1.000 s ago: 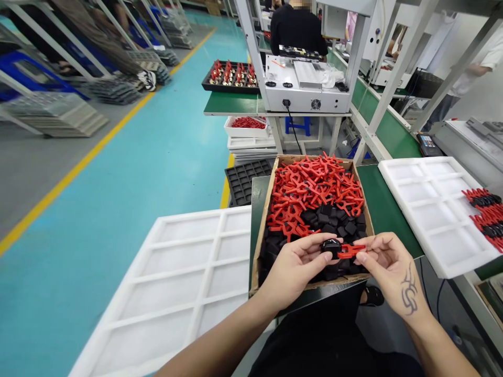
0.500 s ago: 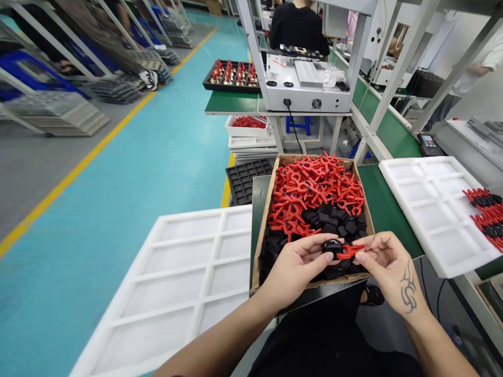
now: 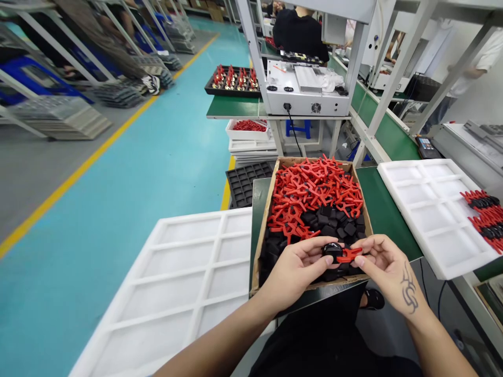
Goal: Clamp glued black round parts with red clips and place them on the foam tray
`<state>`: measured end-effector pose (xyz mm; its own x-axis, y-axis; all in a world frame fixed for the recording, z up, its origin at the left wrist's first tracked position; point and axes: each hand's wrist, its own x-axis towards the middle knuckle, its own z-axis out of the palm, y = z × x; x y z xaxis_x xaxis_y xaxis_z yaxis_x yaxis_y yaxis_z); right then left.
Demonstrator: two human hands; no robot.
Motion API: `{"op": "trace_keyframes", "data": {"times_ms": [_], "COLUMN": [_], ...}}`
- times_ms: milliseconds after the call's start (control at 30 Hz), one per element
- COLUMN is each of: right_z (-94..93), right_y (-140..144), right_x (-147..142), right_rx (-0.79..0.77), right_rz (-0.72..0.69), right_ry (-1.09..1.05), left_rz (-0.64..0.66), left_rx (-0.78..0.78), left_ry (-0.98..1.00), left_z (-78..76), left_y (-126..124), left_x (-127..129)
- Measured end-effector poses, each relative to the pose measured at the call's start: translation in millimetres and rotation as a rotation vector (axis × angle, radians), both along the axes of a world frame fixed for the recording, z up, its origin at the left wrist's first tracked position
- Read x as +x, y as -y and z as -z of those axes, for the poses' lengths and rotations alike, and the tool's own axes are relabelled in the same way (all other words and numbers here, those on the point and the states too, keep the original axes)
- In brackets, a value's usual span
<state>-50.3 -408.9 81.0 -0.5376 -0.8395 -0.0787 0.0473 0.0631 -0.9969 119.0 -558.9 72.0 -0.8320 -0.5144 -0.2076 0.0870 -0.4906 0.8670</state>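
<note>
Between thumb and fingers my left hand (image 3: 301, 262) pinches a glossy black rounded part (image 3: 332, 252). My right hand (image 3: 379, 262) grips the handle end of a red spring clamp (image 3: 349, 255), whose other end meets the black part. Both hands are over the front of a cardboard box (image 3: 257, 256). Inside that box, red clamps (image 3: 310, 188) are heaped at the back and left, and black square pieces (image 3: 340, 222) lie nearer the front. My fingers partly hide where the held clamp and part touch.
A white divided tray (image 3: 173, 283) lies at left. Another white tray (image 3: 428, 209), at right, carries rows of red clamps with black parts (image 3: 487, 222). Ahead stand a white machine (image 3: 306, 97) and a black tray (image 3: 231, 86) of clamped pieces. A person in black (image 3: 301, 31) sits beyond.
Both hands keep the same hold on the black part and the red clamp. The view has shifted very slightly; otherwise little differs.
</note>
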Motion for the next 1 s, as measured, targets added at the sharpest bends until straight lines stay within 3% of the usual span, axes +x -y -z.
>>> {"op": "trace_keyframes", "data": {"times_ms": [233,367,433,567,600,700,800,933,1000], "right_z": [-19.8,-21.6,-18.5,-14.7,-14.9,-15.7,-11.5,-0.4,1.6], "right_y": [-7,-16,-22,-33,-36,-48,-64,-77,-74], "right_x": [-15,-21,-24,-33,-35,-40,-42,-43,-40], "right_rx": [0.195,0.250,0.269,0.206,0.181,0.118,0.074,-0.035,-0.130], "right_rz": [-0.240,-0.220,-0.165,-0.040,-0.010,0.088,0.188,0.308,0.388], "right_ry": [-0.348,-0.351,-0.297,-0.213,-0.194,-0.149,-0.133,-0.029,0.057], "left_rz": [0.168,0.367,0.349,0.064,0.058,0.091,0.100,0.089,0.108], "left_rx": [-0.174,-0.398,-0.758,-1.803,-1.883,-1.941,-1.935,-1.879,-1.772], "left_ry": [0.070,0.058,0.048,0.351,0.398,0.452,0.479,0.442,0.377], "left_z": [-15.5,-30.9,-42.1,-61.6,-63.4,-60.2,-54.7,-64.4,-72.4], "left_y": [4,24,44,90,100,119,123,112,99], "left_x": [2,-7,-20,-61,-72,-98,-105,-84,-68]}}
